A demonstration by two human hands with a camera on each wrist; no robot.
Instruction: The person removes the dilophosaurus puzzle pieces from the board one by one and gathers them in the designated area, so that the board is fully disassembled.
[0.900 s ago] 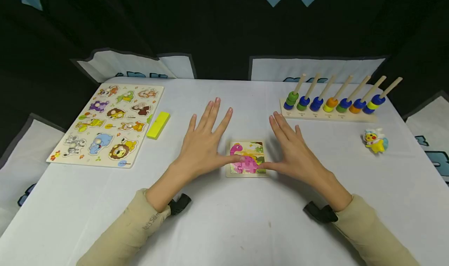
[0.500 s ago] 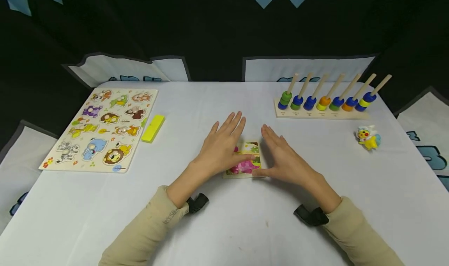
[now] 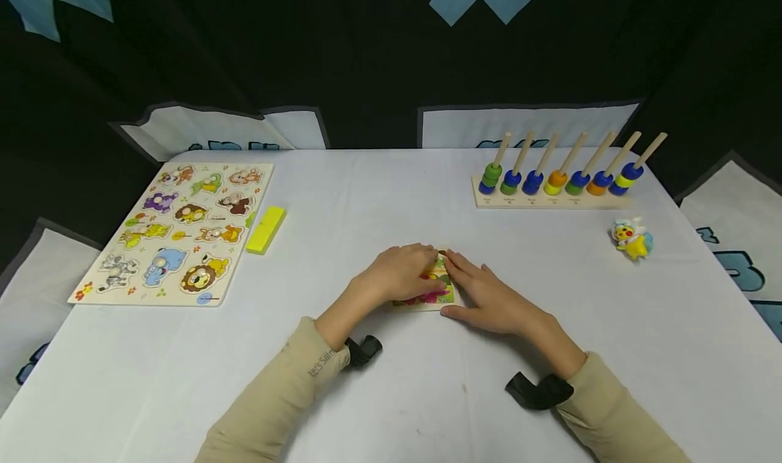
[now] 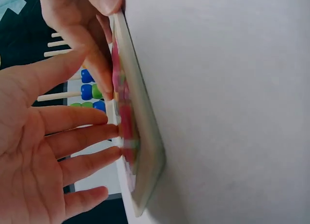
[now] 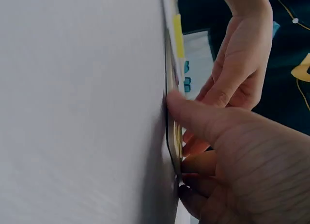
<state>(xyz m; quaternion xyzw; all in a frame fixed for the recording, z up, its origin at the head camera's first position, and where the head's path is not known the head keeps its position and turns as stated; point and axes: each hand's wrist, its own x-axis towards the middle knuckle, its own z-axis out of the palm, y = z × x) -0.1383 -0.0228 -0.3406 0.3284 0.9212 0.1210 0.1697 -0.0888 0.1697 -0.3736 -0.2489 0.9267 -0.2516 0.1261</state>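
A small square wooden jigsaw puzzle (image 3: pixel 441 270) with a pink dinosaur picture lies on the table between both hands. My left hand (image 3: pixel 396 274) covers its left part; in the left wrist view the fingertips (image 4: pixel 115 131) touch the pieces, with the fingers spread and nearly straight. At the right side, my right hand (image 3: pixel 489 301) holds the puzzle's wooden board (image 5: pixel 170 132). Its thumb (image 5: pixel 181 104) rests against the near edge, while the other fingers lie along the right side. Much of the picture is hidden under the left hand.
To the left lies a wooden animal peg puzzle (image 3: pixel 208 251) beside a yellow block (image 3: pixel 265 230). A counting stand (image 3: pixel 550 202) with several pegs and coloured beads stands at the back right. Closer on that side is a small yellow toy figure (image 3: pixel 632 239). White cloth (image 3: pixel 366 395) covers the table.
Both hands have come down to the small puzzle. The left moved right and bent its fingers down onto the pieces; the right closed in on the board's right edge. The head view shifted slightly.
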